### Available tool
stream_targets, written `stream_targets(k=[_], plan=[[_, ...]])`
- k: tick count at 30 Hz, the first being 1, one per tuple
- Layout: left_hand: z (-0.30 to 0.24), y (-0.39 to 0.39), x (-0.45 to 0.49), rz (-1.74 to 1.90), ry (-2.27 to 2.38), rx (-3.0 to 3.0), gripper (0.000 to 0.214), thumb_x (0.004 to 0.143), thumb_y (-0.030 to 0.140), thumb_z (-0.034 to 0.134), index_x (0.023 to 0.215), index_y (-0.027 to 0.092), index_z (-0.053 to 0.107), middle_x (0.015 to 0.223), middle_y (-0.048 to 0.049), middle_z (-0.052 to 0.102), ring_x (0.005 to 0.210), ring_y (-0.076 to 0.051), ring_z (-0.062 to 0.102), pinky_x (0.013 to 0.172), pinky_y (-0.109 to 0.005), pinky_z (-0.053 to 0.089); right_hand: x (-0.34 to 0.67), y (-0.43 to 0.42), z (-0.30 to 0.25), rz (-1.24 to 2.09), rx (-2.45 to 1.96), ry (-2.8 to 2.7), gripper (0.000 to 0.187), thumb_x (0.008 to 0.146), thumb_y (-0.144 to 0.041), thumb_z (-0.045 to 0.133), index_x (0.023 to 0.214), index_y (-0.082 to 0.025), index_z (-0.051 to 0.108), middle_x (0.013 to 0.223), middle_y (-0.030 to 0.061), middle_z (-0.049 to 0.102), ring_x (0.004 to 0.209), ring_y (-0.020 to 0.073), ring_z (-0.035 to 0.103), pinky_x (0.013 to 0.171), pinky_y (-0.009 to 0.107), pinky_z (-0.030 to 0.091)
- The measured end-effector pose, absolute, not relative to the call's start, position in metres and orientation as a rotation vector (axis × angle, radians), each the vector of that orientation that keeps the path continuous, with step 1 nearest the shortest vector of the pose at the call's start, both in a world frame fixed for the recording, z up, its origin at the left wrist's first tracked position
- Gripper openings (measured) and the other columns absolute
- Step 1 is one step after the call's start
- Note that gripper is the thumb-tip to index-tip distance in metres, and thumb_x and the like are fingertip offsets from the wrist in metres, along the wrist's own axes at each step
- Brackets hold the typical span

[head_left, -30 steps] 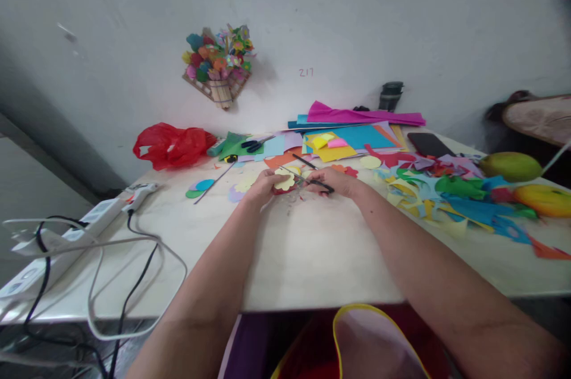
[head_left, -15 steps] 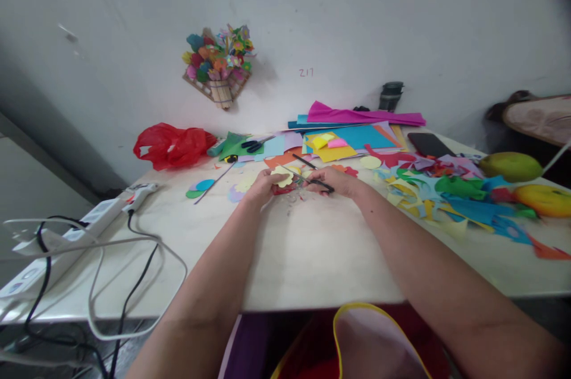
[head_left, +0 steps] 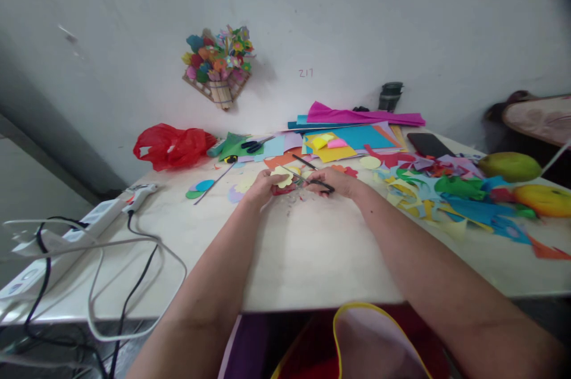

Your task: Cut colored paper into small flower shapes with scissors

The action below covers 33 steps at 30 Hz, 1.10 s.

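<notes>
Between the thumb and fingers of my left hand (head_left: 264,186) is a pale yellow paper flower (head_left: 282,177) with a scalloped edge. My right hand (head_left: 332,180) grips a pair of scissors (head_left: 322,185) by the dark handles, the blades spread and pointing left. One blade lies at the flower's right edge; whether it touches the paper I cannot tell. Small clippings (head_left: 292,199) lie on the table below the hands. More pale yellow cut paper (head_left: 244,184) rests left of my left hand, and a red paper flower (head_left: 351,171) lies beyond my right hand.
Coloured paper scraps (head_left: 464,200) cover the right side, near a phone (head_left: 430,144) and two fruits. Paper sheets (head_left: 370,136) and a second pair of scissors (head_left: 255,145) lie at the back. A red plastic bag (head_left: 173,146) and a power strip (head_left: 66,248) with cables stand left.
</notes>
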<state>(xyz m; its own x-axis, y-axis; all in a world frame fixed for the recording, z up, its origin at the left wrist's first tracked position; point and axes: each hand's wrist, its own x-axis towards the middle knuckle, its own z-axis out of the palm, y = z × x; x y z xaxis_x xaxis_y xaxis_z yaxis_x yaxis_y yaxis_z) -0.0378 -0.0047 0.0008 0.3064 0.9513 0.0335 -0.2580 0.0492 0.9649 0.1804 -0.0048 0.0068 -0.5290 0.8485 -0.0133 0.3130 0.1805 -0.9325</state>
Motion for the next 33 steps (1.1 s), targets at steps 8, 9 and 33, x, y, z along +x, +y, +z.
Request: stream_targets(k=[8, 9, 33], plan=[[-0.0007, -0.0051, -0.0365, 1.072, 0.762, 1.13, 0.026, 0.059, 0.018, 0.079, 0.081, 0.006, 0.072, 0.085, -0.0161, 0.074, 0.076, -0.023, 0.07, 0.078, -0.036, 0.057, 0.1802, -0.0054, 0.0083, 1.35, -1.113, -1.947, 0.028, 0.07, -0.037, 0.074, 0.084, -0.013, 0.068, 0.051, -0.0056, 0.051, 0.04, 0.0057, 0.042, 0.04, 0.02, 0.032], [-0.0007, -0.0051, -0.0365, 1.067, 0.764, 1.128, 0.026, 0.059, 0.018, 0.079, 0.081, 0.006, 0.072, 0.085, -0.0161, 0.074, 0.076, -0.023, 0.07, 0.079, -0.036, 0.057, 0.1806, -0.0052, 0.0082, 1.356, -1.105, -1.947, 0.028, 0.07, -0.037, 0.074, 0.084, -0.013, 0.068, 0.051, -0.0055, 0.051, 0.041, 0.0057, 0.042, 0.04, 0.02, 0.032], [0.0051, -0.0081, -0.0343, 1.051, 0.851, 1.116, 0.023, 0.065, 0.02, 0.081, 0.081, 0.009, 0.067, 0.072, -0.0097, 0.071, 0.067, -0.021, 0.071, 0.073, -0.033, 0.059, 0.1786, -0.0057, 0.0047, 1.305, -1.021, -1.945, 0.029, 0.073, -0.043, 0.069, 0.074, -0.016, 0.059, 0.053, -0.0046, 0.051, 0.041, 0.0067, 0.044, 0.041, 0.021, 0.032]])
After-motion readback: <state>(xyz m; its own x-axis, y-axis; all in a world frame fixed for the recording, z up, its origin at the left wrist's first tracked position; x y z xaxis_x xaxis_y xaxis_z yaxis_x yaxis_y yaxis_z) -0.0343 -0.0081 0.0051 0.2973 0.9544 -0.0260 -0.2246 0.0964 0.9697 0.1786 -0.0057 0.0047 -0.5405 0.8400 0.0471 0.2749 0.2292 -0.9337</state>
